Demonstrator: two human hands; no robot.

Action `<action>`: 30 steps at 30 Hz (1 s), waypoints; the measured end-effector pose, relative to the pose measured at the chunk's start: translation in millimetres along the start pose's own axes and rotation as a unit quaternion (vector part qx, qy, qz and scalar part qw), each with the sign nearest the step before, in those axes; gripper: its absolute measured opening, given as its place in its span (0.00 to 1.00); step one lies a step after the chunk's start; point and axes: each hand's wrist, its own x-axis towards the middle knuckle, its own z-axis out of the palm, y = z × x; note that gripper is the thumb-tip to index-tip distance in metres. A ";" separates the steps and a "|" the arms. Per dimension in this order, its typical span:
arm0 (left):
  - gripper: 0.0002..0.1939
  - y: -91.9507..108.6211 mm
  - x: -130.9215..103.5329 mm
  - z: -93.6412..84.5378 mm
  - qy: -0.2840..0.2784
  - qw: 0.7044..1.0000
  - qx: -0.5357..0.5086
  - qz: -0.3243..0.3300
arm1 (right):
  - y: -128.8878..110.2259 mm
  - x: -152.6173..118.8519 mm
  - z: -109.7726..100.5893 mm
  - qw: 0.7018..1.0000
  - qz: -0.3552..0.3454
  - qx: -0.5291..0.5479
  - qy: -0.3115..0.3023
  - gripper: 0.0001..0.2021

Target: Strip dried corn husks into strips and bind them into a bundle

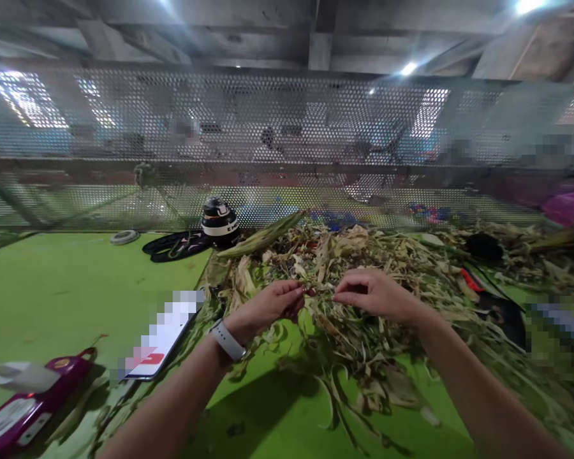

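Note:
My left hand (283, 301), with a pale watch band (228, 341) at its wrist, is closed in a pinch. A tiny dark, shiny thing shows at its fingertips, too small to name. A short gap to the right, my right hand (370, 293) is also closed, thumb and forefinger meeting at the tips; whatever they hold, if anything, does not show. Both hands are over the front of a heap of dry corn husks (363, 248), torn into strips and loose pieces. A longer green-yellow husk (263, 239) slants on the heap's back left.
A green tabletop (76, 274) bears a phone (162, 341), a purple device (33, 401), a black-and-white jar (220, 223), a black pouch (175, 245) and a tape roll (124, 237). Behind stands a perforated metal screen (287, 134). A black item (502, 312) lies at right.

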 end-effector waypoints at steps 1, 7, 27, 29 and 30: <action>0.12 -0.5 0.2 0.5 0.004 1.000 0.008 0.001 | -0.6 -0.6 -0.6 1.000 0.002 -0.003 0.009 0.13; 0.13 -1.1 -2.9 6.2 -0.015 1.000 -0.008 -0.026 | -10.6 -2.0 9.7 0.996 -0.021 -0.078 0.024 0.19; 0.14 -7.8 -4.0 12.6 -0.114 0.988 -0.068 -0.081 | -10.0 -0.2 20.7 0.988 -0.038 -0.148 -0.037 0.21; 0.13 -8.9 -3.5 13.4 -0.117 0.986 -0.083 -0.086 | -9.7 0.1 20.7 0.988 -0.041 -0.144 -0.033 0.20; 0.13 -9.4 -3.1 13.9 -0.118 0.985 -0.089 -0.087 | -9.5 0.4 21.0 0.989 -0.044 -0.141 -0.031 0.20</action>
